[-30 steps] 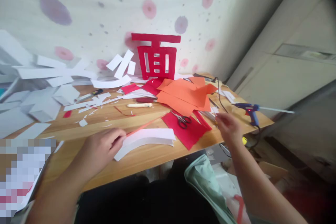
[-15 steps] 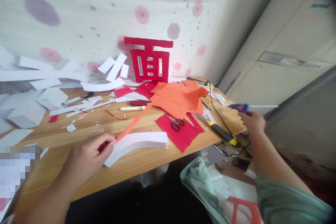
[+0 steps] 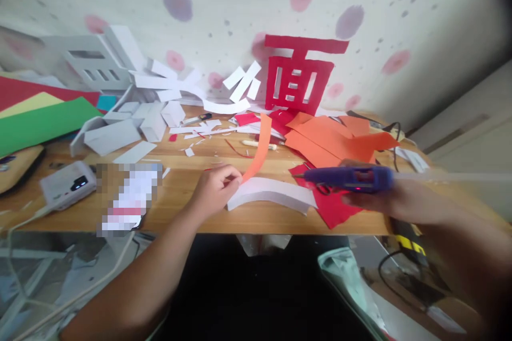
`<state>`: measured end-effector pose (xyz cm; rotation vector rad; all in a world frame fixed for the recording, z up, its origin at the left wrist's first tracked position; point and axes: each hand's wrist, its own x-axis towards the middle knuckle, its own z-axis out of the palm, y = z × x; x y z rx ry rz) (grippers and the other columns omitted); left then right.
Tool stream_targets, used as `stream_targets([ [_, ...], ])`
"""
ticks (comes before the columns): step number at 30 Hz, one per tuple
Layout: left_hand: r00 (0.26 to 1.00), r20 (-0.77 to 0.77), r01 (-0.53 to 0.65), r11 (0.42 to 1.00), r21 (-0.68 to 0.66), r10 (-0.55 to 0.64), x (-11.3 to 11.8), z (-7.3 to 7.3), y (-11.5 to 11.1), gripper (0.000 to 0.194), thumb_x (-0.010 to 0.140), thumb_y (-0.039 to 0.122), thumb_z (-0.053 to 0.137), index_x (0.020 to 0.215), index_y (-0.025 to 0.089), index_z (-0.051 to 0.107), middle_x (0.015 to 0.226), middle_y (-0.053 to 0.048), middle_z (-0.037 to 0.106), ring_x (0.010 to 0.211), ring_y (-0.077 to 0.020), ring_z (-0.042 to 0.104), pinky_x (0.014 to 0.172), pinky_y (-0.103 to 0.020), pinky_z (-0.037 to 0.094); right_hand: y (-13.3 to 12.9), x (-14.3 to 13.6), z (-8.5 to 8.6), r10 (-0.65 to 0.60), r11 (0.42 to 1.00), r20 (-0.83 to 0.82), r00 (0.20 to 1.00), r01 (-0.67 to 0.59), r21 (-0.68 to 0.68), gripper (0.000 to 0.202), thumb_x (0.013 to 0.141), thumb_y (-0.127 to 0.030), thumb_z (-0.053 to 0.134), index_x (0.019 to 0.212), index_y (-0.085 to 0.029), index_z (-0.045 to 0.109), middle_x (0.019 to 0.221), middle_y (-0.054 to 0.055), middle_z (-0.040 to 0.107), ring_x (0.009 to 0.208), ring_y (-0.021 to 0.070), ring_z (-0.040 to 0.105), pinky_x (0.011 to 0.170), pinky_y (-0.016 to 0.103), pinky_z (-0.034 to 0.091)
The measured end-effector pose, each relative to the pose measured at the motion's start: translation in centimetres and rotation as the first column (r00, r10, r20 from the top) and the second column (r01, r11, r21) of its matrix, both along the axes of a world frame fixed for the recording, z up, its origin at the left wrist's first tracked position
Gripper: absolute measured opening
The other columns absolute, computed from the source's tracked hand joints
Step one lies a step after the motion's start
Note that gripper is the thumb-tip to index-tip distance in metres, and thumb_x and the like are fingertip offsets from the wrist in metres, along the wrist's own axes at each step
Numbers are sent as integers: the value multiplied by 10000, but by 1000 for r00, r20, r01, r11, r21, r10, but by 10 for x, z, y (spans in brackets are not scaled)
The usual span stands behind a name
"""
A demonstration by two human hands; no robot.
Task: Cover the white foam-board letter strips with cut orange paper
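My left hand (image 3: 218, 189) pinches the lower end of an orange paper strip (image 3: 262, 146), which curves upward over the table. Right beside these fingers, a curved white paper piece (image 3: 272, 189) lies near the table's front edge. My right hand (image 3: 384, 200) is wrapped round a blue glue gun (image 3: 352, 178). Its nozzle points left, above a red sheet (image 3: 336, 213), and a pale glue stick (image 3: 436, 176) sticks out of its back. Scissors on the red sheet are mostly hidden behind the gun.
A red cut-out character (image 3: 298, 72) leans on the wall behind orange sheets (image 3: 328, 141). White paper shapes (image 3: 116, 136) fill the left back. A phone with a blurred screen (image 3: 130, 200) and a white device (image 3: 70, 184) lie left. A yellow-black cutter (image 3: 408, 240) is at the right edge.
The glue gun in my right hand has moved left from beyond the table's right side to above the red sheet. The orange strip now stands more upright. My view has turned left.
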<state>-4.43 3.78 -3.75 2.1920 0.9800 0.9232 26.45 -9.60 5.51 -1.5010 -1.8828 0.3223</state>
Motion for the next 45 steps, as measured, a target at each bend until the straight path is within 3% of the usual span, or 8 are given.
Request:
stream_targets([
  [2, 999, 45, 9, 999, -51, -7, 0, 2, 0, 147, 820, 231, 545, 713, 165, 620, 704, 8, 615, 603, -96, 553, 579, -208, 442, 20, -24, -4, 220, 936, -41, 975, -222, -274, 258, 804, -426, 665, 1003, -272, 724, 821, 24, 719, 713, 218, 682, 578, 326, 570],
  [4, 999, 52, 10, 998, -54, -7, 0, 2, 0, 147, 819, 229, 549, 714, 162, 628, 702, 3, 615, 623, -101, 564, 586, -206, 443, 37, -39, -12, 298, 877, -79, 951, -306, -370, 196, 834, -361, 621, 984, -264, 702, 794, 4, 702, 685, 193, 672, 572, 307, 564],
  [10, 999, 31, 22, 1000, 12, -22, -1, -1, 0, 140, 826, 196, 534, 738, 177, 641, 745, -8, 658, 745, -141, 597, 682, -248, 463, 65, -58, -20, 271, 869, 35, 962, -228, -440, 104, 757, -317, 653, 809, -230, 673, 667, -23, 656, 577, 161, 611, 490, 270, 501],
  [16, 999, 16, 43, 990, 133, -46, -1, -7, 5, 142, 842, 186, 535, 716, 190, 601, 669, 27, 642, 702, -138, 558, 782, -305, 439, 69, -69, -9, 239, 789, 29, 971, -176, -589, 308, 758, -333, 632, 1027, -211, 717, 863, 14, 723, 781, 210, 650, 696, 305, 521],
  [22, 998, 15, 51, 983, 176, -55, -1, -7, 3, 149, 843, 180, 525, 703, 197, 573, 621, 56, 602, 594, -106, 510, 893, -345, 427, 67, -66, -5, 172, 753, 64, 983, -89, -652, 380, 757, -343, 621, 1105, -221, 711, 932, 29, 731, 851, 251, 655, 762, 353, 518],
  [32, 999, -5, 45, 988, 146, -45, -2, -7, 3, 135, 844, 198, 515, 724, 200, 577, 621, 69, 599, 558, -89, 498, 1063, -459, 338, 60, -48, -4, 241, 736, -59, 969, -222, -640, 467, 787, -275, 623, 1252, -306, 646, 1128, -3, 708, 1027, 250, 645, 886, 327, 510],
  [40, 999, -11, 45, 986, 160, -44, -4, -9, 3, 133, 851, 224, 527, 729, 206, 575, 656, 60, 620, 580, -91, 517, 1108, -447, 306, 50, -34, -4, 265, 706, -153, 952, -300, -641, 493, 836, -234, 586, 1329, -245, 576, 1330, 41, 598, 1204, 227, 551, 1057, 350, 404],
  [45, 998, -8, 56, 983, 174, -55, -4, -10, 5, 124, 854, 221, 534, 741, 206, 581, 673, 61, 624, 600, -94, 525, 1112, -441, 302, 41, -24, 2, 201, 703, -129, 971, -235, -671, 422, 827, -284, 603, 1239, -200, 635, 1124, 64, 687, 1073, 233, 617, 917, 313, 487],
])
